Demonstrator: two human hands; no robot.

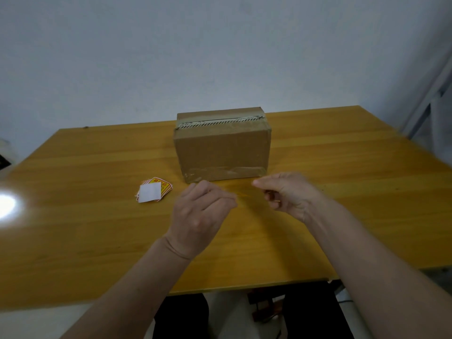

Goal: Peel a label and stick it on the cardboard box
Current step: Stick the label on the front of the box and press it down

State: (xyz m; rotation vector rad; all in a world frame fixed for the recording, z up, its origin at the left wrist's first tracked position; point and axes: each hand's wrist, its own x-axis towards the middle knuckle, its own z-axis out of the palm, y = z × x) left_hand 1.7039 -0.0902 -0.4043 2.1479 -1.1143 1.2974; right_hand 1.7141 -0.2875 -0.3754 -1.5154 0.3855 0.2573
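A taped brown cardboard box [222, 148] stands upright at the middle of the wooden table [97, 228]. Left of it lies a small pile of yellow-and-red labels [162, 188], the top one turned white side up. My left hand [203, 214] and my right hand [286, 192] hover close together in front of the box, fingers pinched. Between them stretches a thin yellowish label [244, 195], seen edge-on and blurred. A small yellow-red edge shows inside the right hand's fingers. Whether the backing has come off is hidden.
A bright glare spot [6, 206] sits on the table's left side. A pale wall stands behind the table, and a grey frame [425, 99] rises at the far right. The table's front edge runs just below my forearms.
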